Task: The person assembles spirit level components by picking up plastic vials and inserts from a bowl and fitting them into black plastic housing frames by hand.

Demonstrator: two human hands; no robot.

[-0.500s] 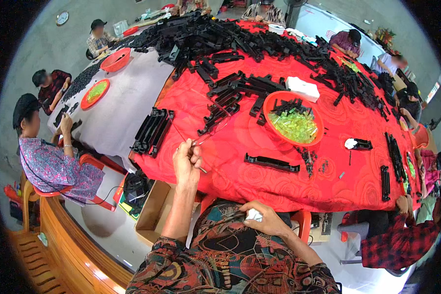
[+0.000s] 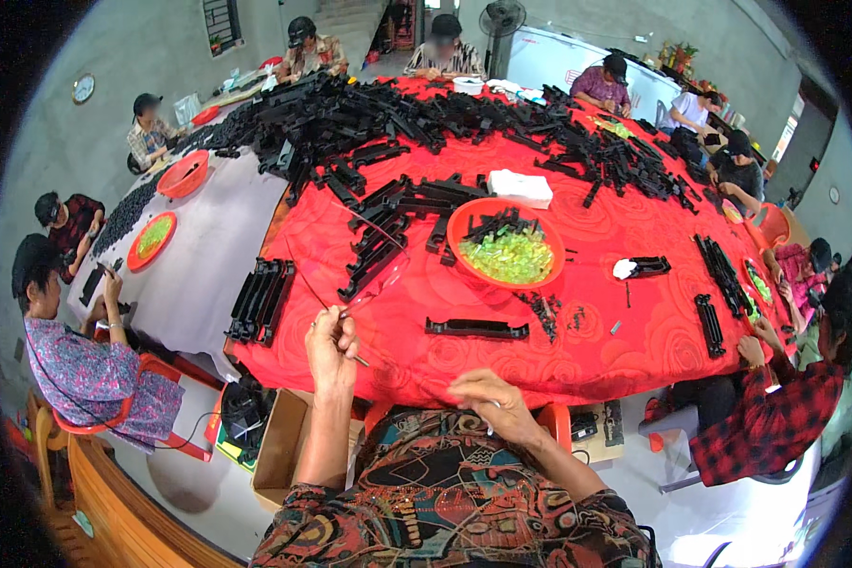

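My left hand [image 2: 332, 352], raised over the front edge of the red cloth, pinches a pair of thin-framed eyeglasses [image 2: 377, 295]. Their slim temples stick out past my fingers. My right hand [image 2: 495, 399] is in front of my body, near the table edge, curled around a white wad of tissue [image 2: 490, 429] that is mostly hidden by the fingers. A single long black plastic part [image 2: 477, 328] lies flat just beyond my right hand. Left of the eyeglasses stands a row of similar black parts [image 2: 260, 301].
An orange bowl [image 2: 464, 261] holds yellow-green pieces and small black parts. Behind it are a white tissue pack [image 2: 521, 188] and a large heap of black parts [image 2: 350, 118]. A white wad [image 2: 625, 269] rests beside another black part. Several people work around the table.
My right hand has turned and risen toward the table edge, now covering most of the tissue. The left hand still holds the eyeglasses. The whole view has shifted, showing more of the room.
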